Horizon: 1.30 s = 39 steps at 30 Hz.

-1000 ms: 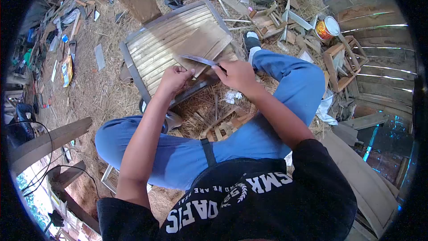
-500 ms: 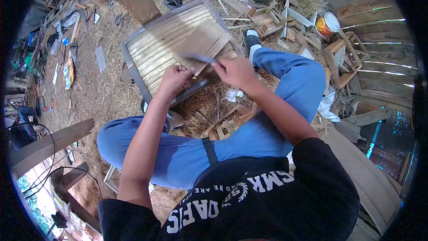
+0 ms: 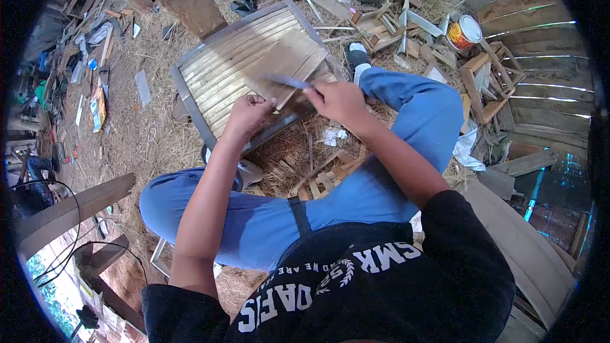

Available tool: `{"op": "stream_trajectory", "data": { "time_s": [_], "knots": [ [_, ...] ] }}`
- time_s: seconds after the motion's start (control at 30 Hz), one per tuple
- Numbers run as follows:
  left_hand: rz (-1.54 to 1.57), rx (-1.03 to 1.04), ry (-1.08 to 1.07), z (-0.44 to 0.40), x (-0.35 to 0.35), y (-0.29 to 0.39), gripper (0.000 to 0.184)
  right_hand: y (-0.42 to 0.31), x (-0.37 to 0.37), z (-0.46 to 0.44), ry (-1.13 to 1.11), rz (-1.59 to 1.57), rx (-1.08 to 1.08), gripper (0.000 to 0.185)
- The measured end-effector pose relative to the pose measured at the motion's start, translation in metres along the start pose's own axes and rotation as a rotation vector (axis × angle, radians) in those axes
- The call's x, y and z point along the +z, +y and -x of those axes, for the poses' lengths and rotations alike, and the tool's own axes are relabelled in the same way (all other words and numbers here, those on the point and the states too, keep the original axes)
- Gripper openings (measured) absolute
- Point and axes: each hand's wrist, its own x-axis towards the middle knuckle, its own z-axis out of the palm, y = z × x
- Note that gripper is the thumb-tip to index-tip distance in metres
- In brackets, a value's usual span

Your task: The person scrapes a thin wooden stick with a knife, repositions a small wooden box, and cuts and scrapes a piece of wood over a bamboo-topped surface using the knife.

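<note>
The knife (image 3: 291,81) blurs, its handle hidden in my gripping right hand (image 3: 339,101). At nine o'clock from that, my left hand (image 3: 250,113) curls, hold unclear.

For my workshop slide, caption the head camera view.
Right hand holds a knife over a thin board on a slatted panel, left hand near the board's edge.

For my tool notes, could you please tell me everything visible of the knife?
The knife has a long, narrow, grey blade that looks like metal, blurred here. The right hand grips its handle, which is mostly hidden. The blade points leftward in the picture, over the brown board; whether it touches the board cannot be told.
</note>
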Motion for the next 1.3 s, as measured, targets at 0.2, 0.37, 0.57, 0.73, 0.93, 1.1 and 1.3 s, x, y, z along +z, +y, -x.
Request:
{"op": "stream_trajectory", "data": {
  "time_s": [0.2,0.37,0.57,0.73,0.93,1.1,1.3],
  "knots": [
    [0.088,-0.029,-0.025,0.001,0.001,0.0,0.032,-0.015,-0.001,0.006,-0.088,-0.015,-0.093,0.048],
    [0.057,-0.003,0.018,0.004,0.004,0.001,0.032,-0.004,0.008,-0.004,0.013,-0.029,0.073,0.046],
    [0.073,0.004,-0.001,0.003,0.004,0.002,0.033,-0.01,0.004,-0.004,-0.018,-0.057,0.033,0.043],
    [0.111,-0.019,-0.022,0.005,0.003,0.004,0.032,-0.013,0.004,0.004,-0.02,-0.011,-0.086,0.046],
    [0.054,-0.036,-0.078,-0.001,-0.001,0.001,0.028,-0.014,0.014,0.006,0.057,-0.009,-0.105,0.045],
    [0.11,-0.019,0.022,0.011,0.006,0.013,0.03,-0.025,0.014,0.007,0.062,-0.013,-0.053,0.044],
    [0.076,-0.075,-0.038,-0.003,0.0,0.001,0.031,-0.001,0.006,-0.004,0.06,-0.025,0.1,0.042]
  ]
}}
